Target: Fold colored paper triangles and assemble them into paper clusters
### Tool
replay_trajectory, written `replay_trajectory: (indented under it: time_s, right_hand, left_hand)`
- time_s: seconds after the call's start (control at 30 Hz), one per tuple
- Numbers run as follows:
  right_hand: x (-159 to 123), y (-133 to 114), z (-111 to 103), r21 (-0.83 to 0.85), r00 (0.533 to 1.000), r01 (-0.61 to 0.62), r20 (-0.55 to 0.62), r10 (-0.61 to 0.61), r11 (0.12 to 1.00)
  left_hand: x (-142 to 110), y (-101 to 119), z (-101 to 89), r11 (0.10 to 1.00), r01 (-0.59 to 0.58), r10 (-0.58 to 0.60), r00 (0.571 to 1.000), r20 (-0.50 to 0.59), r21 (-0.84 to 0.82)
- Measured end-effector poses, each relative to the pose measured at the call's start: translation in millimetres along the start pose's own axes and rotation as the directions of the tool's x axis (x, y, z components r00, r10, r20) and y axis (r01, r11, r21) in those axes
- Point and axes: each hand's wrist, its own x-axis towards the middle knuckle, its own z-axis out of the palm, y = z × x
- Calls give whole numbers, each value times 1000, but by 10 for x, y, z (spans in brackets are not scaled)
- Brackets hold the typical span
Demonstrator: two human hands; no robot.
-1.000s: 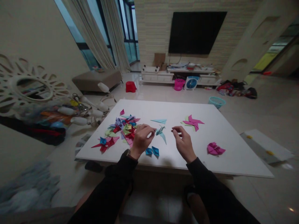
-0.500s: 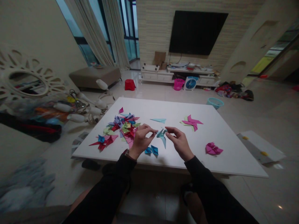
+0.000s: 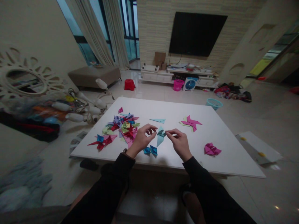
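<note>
My right hand [image 3: 179, 141] pinches one side of a light blue folded paper piece [image 3: 160, 140] between thumb and fingertips, above the white table [image 3: 224, 130]. The piece has pointed flaps, one hanging down. Just left of it is my left hand [image 3: 145, 138], thumb and forefinger slightly apart with nothing visible between them. Two small blue folded papers [image 3: 150, 150] lie below the hands. Beyond them rests a flat light blue paper triangle [image 3: 158, 120].
Many coloured folded papers [image 3: 123, 126] are heaped left of my left hand, beside a red folded piece [image 3: 104, 142]. To the right lie a pink and green pinwheel shape [image 3: 191, 122] and a magenta folded piece [image 3: 212, 149]. A turquoise basket [image 3: 214, 103] stands past the table.
The left fingertips have parted from the light blue paper. The paper has turned, its lower flap now pointing down and left, while my right hand keeps its pinch.
</note>
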Motion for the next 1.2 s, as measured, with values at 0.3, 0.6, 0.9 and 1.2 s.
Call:
replay_trajectory:
  time_s: [0.3,0.6,0.9,1.2]
  right_hand:
    - [-49,-61,17,-117,983,185,39,-182,976]
    - [-40,-42,47,-125,971,226,113,-213,966]
    - [-39,1,77,-119,974,195,138,-178,974]
    - [-43,-66,67,-78,986,144,93,-137,986]
  left_hand:
    - [-21,-107,-20,999,9,-2,988,155,-46]
    - [-14,-180,-32,999,-47,48,986,161,-9]
    - [-15,-152,-38,999,-25,28,987,159,-22]
    - [2,-172,-66,1000,-24,24,990,142,0]
